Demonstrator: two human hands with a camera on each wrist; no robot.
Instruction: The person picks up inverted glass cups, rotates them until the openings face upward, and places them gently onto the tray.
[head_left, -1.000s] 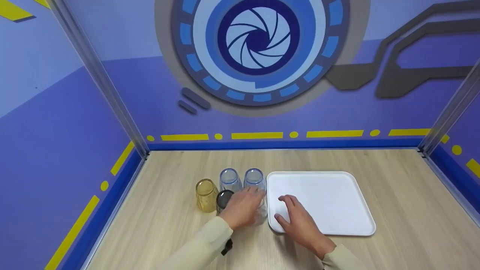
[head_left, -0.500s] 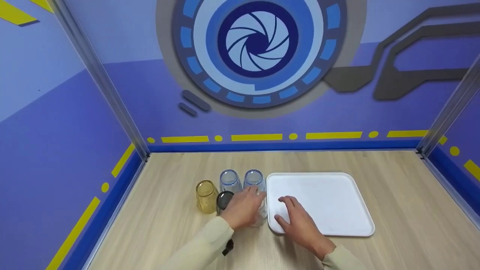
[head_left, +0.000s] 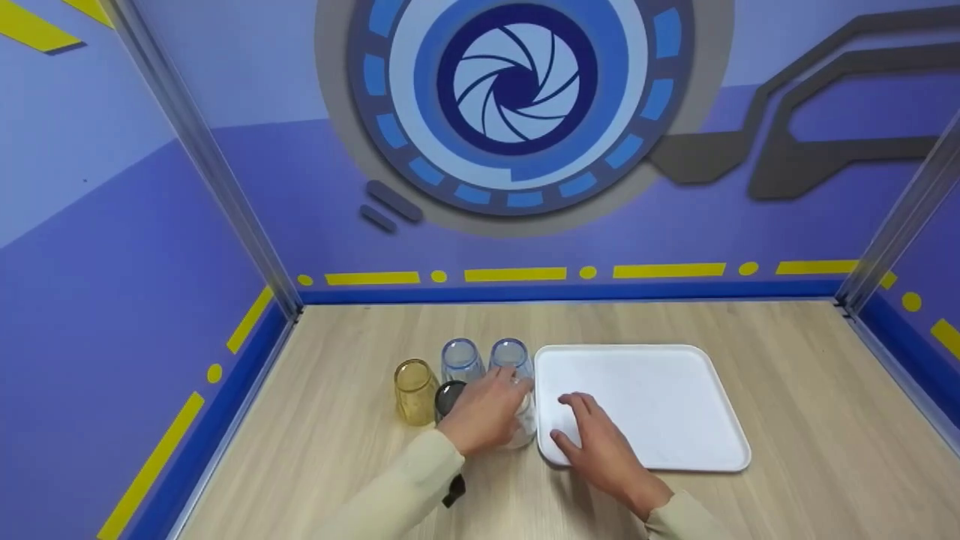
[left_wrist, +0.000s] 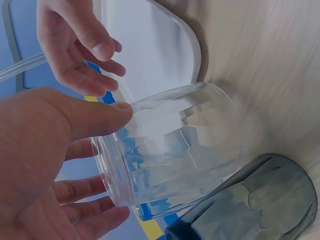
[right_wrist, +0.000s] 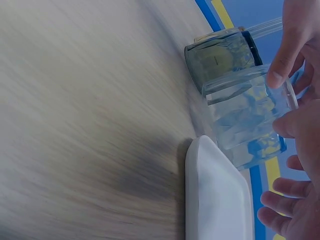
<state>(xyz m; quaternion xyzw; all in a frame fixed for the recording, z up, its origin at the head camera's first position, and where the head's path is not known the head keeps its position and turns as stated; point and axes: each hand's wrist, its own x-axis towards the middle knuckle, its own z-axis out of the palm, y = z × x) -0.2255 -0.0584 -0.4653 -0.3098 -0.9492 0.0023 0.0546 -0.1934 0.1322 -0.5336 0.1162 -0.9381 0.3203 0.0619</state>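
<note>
My left hand (head_left: 484, 411) reaches over a clear drinking glass (left_wrist: 185, 140) and holds it near its upper end, thumb on one side and fingers on the other. The glass is upside down, its wide rim toward the table, beside the left edge of a white tray (head_left: 652, 405). Above that tray's near left part hovers my right hand (head_left: 600, 450), fingers loosely bent and apart, holding nothing. A dark grey glass (head_left: 450, 396) stands just left of the clear one, partly hidden by my left hand in the head view.
Two bluish glasses, the left one (head_left: 461, 358) and the right one (head_left: 510, 352), stand inverted behind my left hand. An amber glass (head_left: 415, 394) is at the left of the group. Printed panels (head_left: 247, 187) enclose the wooden table (head_left: 315, 442) at the back and sides.
</note>
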